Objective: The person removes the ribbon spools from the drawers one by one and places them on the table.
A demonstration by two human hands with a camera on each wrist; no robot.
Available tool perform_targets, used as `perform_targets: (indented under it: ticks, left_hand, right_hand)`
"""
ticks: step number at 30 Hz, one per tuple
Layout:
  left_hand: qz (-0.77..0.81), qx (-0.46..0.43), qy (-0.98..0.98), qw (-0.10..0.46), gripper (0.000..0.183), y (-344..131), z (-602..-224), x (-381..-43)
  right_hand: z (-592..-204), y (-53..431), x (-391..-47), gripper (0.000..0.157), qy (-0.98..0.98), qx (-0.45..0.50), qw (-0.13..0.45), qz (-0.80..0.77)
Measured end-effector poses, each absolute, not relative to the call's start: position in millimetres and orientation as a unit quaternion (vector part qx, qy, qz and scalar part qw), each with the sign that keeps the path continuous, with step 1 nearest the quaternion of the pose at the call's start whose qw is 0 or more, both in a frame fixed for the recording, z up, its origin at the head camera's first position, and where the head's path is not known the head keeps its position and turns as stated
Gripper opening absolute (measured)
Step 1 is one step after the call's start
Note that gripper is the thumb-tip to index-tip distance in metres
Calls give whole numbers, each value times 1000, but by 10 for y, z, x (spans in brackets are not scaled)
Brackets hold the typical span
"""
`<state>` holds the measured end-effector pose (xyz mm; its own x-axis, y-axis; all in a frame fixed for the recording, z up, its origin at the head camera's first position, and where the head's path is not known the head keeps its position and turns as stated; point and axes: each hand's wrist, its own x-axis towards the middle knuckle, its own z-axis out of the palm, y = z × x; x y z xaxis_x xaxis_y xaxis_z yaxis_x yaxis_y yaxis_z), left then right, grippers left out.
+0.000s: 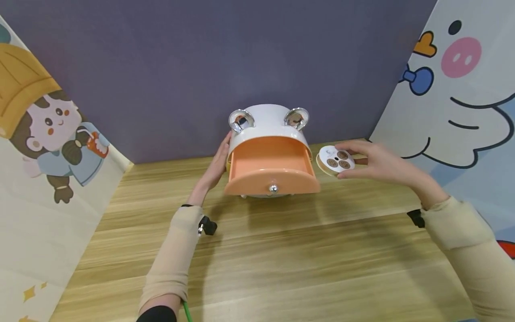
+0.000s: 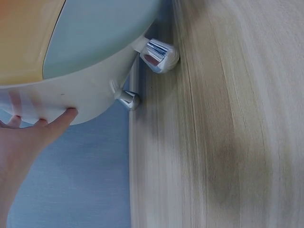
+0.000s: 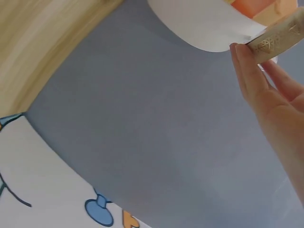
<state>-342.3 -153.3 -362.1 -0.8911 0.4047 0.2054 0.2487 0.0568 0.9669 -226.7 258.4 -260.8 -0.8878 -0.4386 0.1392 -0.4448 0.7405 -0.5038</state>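
Observation:
A white frog-like storage box (image 1: 265, 120) with two shiny round ears stands on the table, its orange drawer (image 1: 272, 182) pulled out toward me. Against the box's left side rests my left hand (image 1: 216, 166); in the left wrist view its extended fingertips (image 2: 71, 113) touch the white shell. To the right of the drawer, my right hand (image 1: 372, 163) pinches a flat round white disc-shaped case (image 1: 331, 153) between thumb and fingers. Brown round patches mark its top, and the right wrist view shows its gold patterned edge (image 3: 278, 42). The case is apart from the drawer.
Beneath everything lies a wood-grain table (image 1: 257, 268). A grey-blue panel (image 1: 257, 53) rises behind the box. Cartoon-printed walls stand at the left (image 1: 92, 192) and right (image 1: 410, 116). Silver feet (image 2: 160, 56) hold the box off the tabletop.

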Motion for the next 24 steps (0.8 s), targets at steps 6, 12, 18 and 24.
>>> perform_targets:
  ticks: [6, 12, 18, 24]
  left_hand:
    - [648, 224, 726, 58, 54, -1538, -3629, -3432]
    - [641, 221, 733, 57, 53, -1537, -3630, -3431]
    - [644, 216, 732, 57, 53, -1535, -3630, -3426]
    - [646, 219, 729, 59, 53, -1532, -3649, -3436]
  right_hand:
    - [-2740, 2666, -2235, 70, -934, 217, -21, 285]
    - [-2862, 2759, -2225, 69, -929, 227, -26, 291]
    - [-2991, 2806, -2225, 70, -930, 226, -25, 288]
    - [-3198, 2826, -2189, 72, -932, 206, -27, 297]
